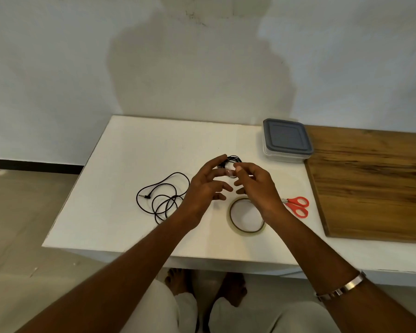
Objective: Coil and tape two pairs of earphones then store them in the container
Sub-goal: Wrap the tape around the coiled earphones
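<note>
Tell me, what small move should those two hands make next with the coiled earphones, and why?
Probably press the clear tape piece down around the coiled earphones. The left hand holds the coil while the right hand pinches tape at it, so the wrap seems unfinished. The second earphones lie loose on the table, and the container is lidded.

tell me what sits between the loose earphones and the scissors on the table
In the head view, the tape roll lies between the loose earphones and the scissors. The left hand and right hand hang above that stretch too.
</note>
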